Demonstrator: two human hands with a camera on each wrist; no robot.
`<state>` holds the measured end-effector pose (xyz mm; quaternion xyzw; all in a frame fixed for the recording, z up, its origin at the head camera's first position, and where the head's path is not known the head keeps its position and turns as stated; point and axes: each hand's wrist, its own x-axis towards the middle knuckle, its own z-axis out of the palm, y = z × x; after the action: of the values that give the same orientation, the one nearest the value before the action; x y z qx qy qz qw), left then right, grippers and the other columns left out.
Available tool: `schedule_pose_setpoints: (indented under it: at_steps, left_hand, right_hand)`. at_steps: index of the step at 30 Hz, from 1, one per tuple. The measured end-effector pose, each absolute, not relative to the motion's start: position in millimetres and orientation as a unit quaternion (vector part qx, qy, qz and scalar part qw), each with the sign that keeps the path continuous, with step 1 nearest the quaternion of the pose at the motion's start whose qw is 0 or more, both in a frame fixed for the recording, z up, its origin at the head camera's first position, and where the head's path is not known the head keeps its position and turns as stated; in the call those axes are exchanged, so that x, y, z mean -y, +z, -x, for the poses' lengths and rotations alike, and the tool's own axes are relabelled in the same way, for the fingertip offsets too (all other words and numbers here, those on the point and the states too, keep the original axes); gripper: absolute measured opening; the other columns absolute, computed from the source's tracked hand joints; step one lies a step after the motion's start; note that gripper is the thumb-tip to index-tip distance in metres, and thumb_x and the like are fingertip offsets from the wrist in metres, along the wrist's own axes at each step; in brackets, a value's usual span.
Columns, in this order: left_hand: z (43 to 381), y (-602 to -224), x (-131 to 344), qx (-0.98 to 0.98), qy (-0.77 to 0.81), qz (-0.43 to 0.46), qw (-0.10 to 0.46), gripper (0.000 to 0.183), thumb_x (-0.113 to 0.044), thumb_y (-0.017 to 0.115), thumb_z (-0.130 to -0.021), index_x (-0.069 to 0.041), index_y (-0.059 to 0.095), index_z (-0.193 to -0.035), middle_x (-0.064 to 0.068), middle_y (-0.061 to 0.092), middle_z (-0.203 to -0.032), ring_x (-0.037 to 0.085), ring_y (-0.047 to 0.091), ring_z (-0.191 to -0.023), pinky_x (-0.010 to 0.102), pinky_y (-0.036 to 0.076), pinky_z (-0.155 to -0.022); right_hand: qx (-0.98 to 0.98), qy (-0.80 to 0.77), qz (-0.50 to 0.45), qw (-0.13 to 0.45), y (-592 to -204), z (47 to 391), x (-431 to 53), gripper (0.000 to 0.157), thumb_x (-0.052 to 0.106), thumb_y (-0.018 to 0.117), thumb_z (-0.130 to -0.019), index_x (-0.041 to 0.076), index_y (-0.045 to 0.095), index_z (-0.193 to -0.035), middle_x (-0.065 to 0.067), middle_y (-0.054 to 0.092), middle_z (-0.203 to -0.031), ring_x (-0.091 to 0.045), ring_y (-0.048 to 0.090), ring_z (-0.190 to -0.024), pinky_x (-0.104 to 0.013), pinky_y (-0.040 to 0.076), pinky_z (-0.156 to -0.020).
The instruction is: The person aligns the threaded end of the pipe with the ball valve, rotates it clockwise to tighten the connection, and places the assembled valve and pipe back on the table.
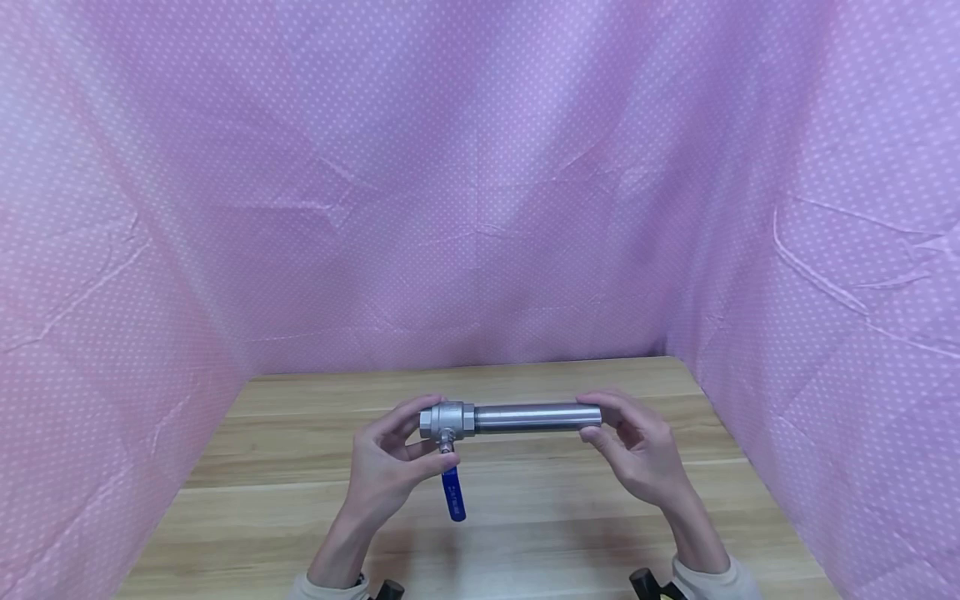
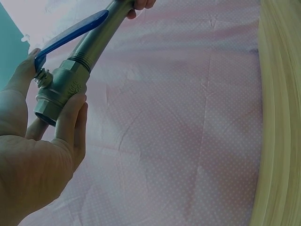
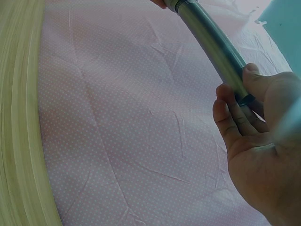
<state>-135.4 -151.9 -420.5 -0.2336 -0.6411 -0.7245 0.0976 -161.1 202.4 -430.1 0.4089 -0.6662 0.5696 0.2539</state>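
Observation:
A steel ball valve (image 1: 452, 419) with a blue lever handle (image 1: 453, 495) is joined to a smooth metal pipe (image 1: 536, 417), and both are held up level above the table. My left hand (image 1: 386, 467) grips the valve end, thumb by the base of the lever, fingers behind the body. At the pipe's free end, my right hand (image 1: 637, 450) pinches it between thumb and fingers. Threads (image 2: 81, 58) show where the pipe meets the valve in the left wrist view. The right wrist view shows the pipe's end (image 3: 245, 99) between the fingers.
Under the hands lies a wood-grain table (image 1: 300, 500). Pink cloth with white dots (image 1: 465, 208) hangs along its back and both sides. Dark wrist-mounted pieces (image 1: 645, 583) show at the bottom edge by the sleeves.

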Motion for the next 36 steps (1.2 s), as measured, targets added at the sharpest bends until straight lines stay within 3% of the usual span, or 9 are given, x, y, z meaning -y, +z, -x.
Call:
schedule_pose_setpoints:
  at_steps: [3,6,8,12,16,20,28,36]
  left_hand:
    - [134.9,-420.6,152.2,0.641,-0.725,0.232,0.097,0.070,0.019,0.088,-0.080,0.014,0.064,-0.145,0.010,0.076,-0.144,0.016,0.077,-0.131,0.041,0.070,-0.108]
    - [134.6,-420.8,152.3,0.643,-0.725,0.229,0.096,0.070,0.019,0.088,-0.080,0.010,0.066,-0.146,0.001,0.077,-0.143,0.015,0.077,-0.132,0.040,0.070,-0.109]
    - [134.7,-420.9,152.1,0.644,-0.724,0.229,0.096,0.070,0.019,0.088,-0.080,0.010,0.066,-0.146,-0.001,0.077,-0.143,0.015,0.077,-0.132,0.041,0.070,-0.109]
    - [135.3,-421.0,151.6,0.645,-0.723,0.229,0.097,0.070,0.019,0.088,-0.080,0.013,0.064,-0.146,0.001,0.077,-0.143,0.015,0.077,-0.132,0.041,0.070,-0.108]
    - [135.7,-421.1,151.4,0.645,-0.722,0.229,0.098,0.071,0.020,0.088,-0.080,0.015,0.063,-0.145,0.003,0.077,-0.143,0.015,0.077,-0.132,0.041,0.070,-0.108]
    - [136.0,-421.1,151.1,0.645,-0.723,0.227,0.097,0.072,0.020,0.088,-0.079,0.018,0.060,-0.145,0.001,0.077,-0.143,0.015,0.077,-0.132,0.041,0.070,-0.109]
    - [134.5,-420.2,150.3,0.651,-0.722,0.216,0.090,0.071,0.018,0.089,-0.079,0.013,0.064,-0.146,-0.003,0.076,-0.143,0.015,0.076,-0.133,0.040,0.069,-0.110]
    - [133.2,-419.3,150.5,0.650,-0.722,0.219,0.091,0.071,0.018,0.090,-0.080,0.016,0.062,-0.146,-0.002,0.076,-0.142,0.016,0.076,-0.132,0.041,0.070,-0.109]
  right_hand:
    - [0.668,0.568,-0.405,0.259,-430.0,160.9,-202.3,0.053,-0.034,0.073,-0.082,-0.018,0.068,-0.132,-0.007,0.079,-0.119,-0.002,0.075,-0.096,-0.015,0.062,-0.064]
    - [0.662,0.571,-0.409,0.263,-430.1,161.4,-201.6,0.052,-0.032,0.075,-0.082,-0.018,0.068,-0.132,-0.008,0.079,-0.119,-0.004,0.073,-0.091,-0.020,0.057,-0.056]
    - [0.655,0.575,-0.414,0.263,-430.3,161.8,-201.2,0.054,-0.032,0.076,-0.082,-0.018,0.067,-0.133,-0.010,0.079,-0.121,-0.005,0.074,-0.093,-0.018,0.058,-0.059]
    - [0.635,0.588,-0.433,0.252,-430.8,163.2,-200.5,0.058,-0.037,0.074,-0.078,-0.022,0.064,-0.134,-0.018,0.078,-0.131,-0.010,0.078,-0.108,-0.016,0.070,-0.084]
    - [0.621,0.594,-0.449,0.244,-429.9,165.3,-200.0,0.055,-0.037,0.073,-0.080,-0.024,0.063,-0.132,-0.025,0.075,-0.135,-0.014,0.077,-0.119,-0.019,0.070,-0.098]
    - [0.621,0.592,-0.452,0.244,-428.9,166.2,-199.5,0.050,-0.033,0.075,-0.083,-0.023,0.064,-0.132,-0.027,0.074,-0.134,-0.016,0.075,-0.126,-0.019,0.069,-0.102]
    - [0.623,0.588,-0.453,0.245,-428.1,165.7,-199.4,0.060,-0.042,0.068,-0.075,-0.024,0.063,-0.131,-0.025,0.074,-0.134,-0.016,0.075,-0.126,-0.020,0.069,-0.103]
    - [0.634,0.581,-0.444,0.253,-430.3,164.3,-199.0,0.047,-0.031,0.074,-0.086,-0.023,0.064,-0.131,-0.015,0.076,-0.132,-0.011,0.076,-0.117,-0.017,0.069,-0.102]
